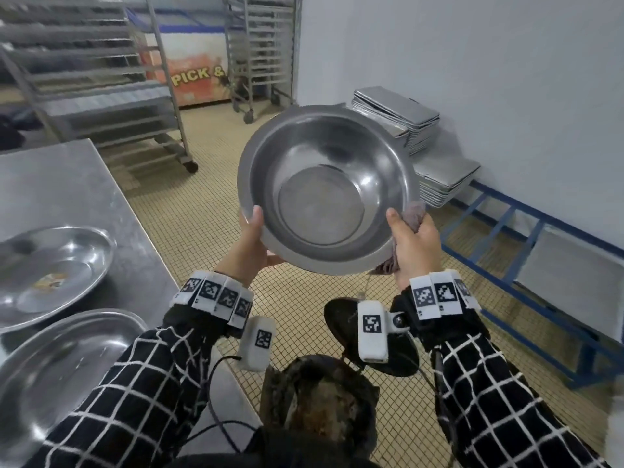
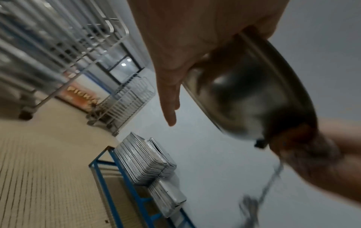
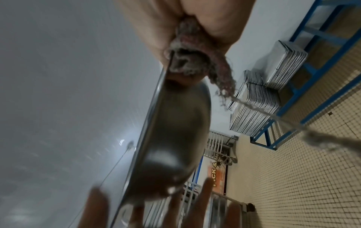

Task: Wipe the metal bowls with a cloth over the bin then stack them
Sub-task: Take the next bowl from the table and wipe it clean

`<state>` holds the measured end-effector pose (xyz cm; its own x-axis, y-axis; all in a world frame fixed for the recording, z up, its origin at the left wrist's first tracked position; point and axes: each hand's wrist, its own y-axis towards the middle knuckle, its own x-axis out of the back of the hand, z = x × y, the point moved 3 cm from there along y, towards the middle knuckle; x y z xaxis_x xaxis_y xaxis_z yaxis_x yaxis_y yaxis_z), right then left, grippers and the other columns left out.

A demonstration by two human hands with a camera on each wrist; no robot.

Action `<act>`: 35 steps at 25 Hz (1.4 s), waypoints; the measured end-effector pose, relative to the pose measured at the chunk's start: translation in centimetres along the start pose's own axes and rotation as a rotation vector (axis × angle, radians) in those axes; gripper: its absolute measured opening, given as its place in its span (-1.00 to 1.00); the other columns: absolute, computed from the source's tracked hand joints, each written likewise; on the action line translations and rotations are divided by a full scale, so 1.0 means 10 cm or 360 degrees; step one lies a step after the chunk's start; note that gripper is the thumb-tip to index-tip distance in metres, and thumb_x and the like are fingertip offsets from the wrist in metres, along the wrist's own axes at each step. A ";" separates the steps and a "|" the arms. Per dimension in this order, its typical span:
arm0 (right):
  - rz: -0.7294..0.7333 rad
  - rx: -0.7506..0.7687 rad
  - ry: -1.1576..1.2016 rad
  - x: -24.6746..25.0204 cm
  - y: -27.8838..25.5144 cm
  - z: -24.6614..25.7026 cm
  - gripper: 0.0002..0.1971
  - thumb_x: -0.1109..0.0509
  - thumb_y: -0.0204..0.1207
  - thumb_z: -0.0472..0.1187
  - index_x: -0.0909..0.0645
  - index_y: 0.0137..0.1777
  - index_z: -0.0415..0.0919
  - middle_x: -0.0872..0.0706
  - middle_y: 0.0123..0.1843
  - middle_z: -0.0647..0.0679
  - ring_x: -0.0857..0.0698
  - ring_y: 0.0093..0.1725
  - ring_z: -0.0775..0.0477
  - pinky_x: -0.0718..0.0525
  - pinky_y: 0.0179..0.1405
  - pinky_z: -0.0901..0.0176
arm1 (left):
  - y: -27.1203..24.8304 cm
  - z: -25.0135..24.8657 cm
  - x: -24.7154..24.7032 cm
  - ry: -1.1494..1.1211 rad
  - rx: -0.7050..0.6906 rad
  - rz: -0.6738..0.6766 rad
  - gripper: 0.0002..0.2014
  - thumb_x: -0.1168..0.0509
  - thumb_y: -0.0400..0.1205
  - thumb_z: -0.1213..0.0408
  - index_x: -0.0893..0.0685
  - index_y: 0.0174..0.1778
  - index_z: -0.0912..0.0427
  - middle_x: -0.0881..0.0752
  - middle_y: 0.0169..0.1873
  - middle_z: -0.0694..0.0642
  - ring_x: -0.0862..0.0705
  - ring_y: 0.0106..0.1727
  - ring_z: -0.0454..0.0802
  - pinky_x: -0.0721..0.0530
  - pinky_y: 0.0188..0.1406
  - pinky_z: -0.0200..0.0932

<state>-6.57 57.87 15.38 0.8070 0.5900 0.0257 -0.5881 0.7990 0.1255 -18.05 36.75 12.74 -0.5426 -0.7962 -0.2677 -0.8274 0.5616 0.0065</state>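
Note:
A round metal bowl [image 1: 326,189] is held up in the air, tilted with its inside towards me. My left hand [image 1: 251,241] grips its near left rim, thumb inside and fingers spread under the outside [image 2: 171,98]. My right hand [image 1: 410,244] grips the near right rim with a grey-pink cloth [image 1: 413,212] bunched between palm and bowl [image 3: 187,61]; a frayed end hangs down [image 3: 222,83]. Below my wrists stands the bin [image 1: 317,407], lined with a dark bag and holding brownish waste. Two more metal bowls [image 1: 50,275] [image 1: 64,369] lie on the steel table at left.
The steel table [image 1: 77,190] runs along my left. Stacked baking trays [image 1: 415,130] sit on a low blue frame [image 1: 526,238] against the right wall. Wheeled tray racks [image 1: 101,79] [image 1: 261,52] stand at the back. A black lid-like disc [image 1: 341,315] lies by the bin on the tiled floor.

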 end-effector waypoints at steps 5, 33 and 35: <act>0.0176 0.0073 -0.0178 0.05 0.02 0.11 -0.89 -0.39 0.56 0.01 -0.55 -0.10 0.02 -0.67 -0.10 0.03 -0.67 -0.03 0.00 -0.62 0.18 -0.02 | -0.01 -0.16 0.07 -0.0410 -0.0108 -0.0199 -0.62 -0.03 0.76 0.09 -0.75 0.07 0.13 -0.81 -0.10 0.10 -0.78 -0.04 0.02 -0.71 0.00 -0.05; 0.0079 -0.0293 -0.0029 -0.04 -0.30 0.07 -0.72 -0.37 0.53 0.06 -0.52 0.15 -0.03 -0.71 0.03 -0.10 -0.73 0.00 -0.14 -0.71 0.12 -0.27 | -0.04 -0.12 -0.23 0.0147 0.0022 -0.0230 -0.70 -0.03 0.75 0.15 -0.65 -0.05 0.13 -0.77 -0.17 0.08 -0.73 -0.04 0.05 -0.68 0.06 0.02; 0.0024 -0.0326 0.0098 -0.23 -0.43 0.05 -0.70 -0.42 0.41 0.03 -0.51 0.07 -0.04 -0.71 0.00 -0.12 -0.73 -0.02 -0.20 -0.70 0.11 -0.32 | -0.15 -0.12 -0.28 0.0383 0.0022 -0.0090 -0.70 -0.08 0.70 0.06 -0.63 0.09 0.15 -0.74 0.02 0.10 -0.70 0.15 0.06 -0.65 0.25 0.02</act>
<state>-5.92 53.02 15.29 0.7970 0.6029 -0.0354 -0.6037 0.7933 -0.0788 -15.51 37.85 14.65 -0.5157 -0.8562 -0.0298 -0.8563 0.5163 -0.0158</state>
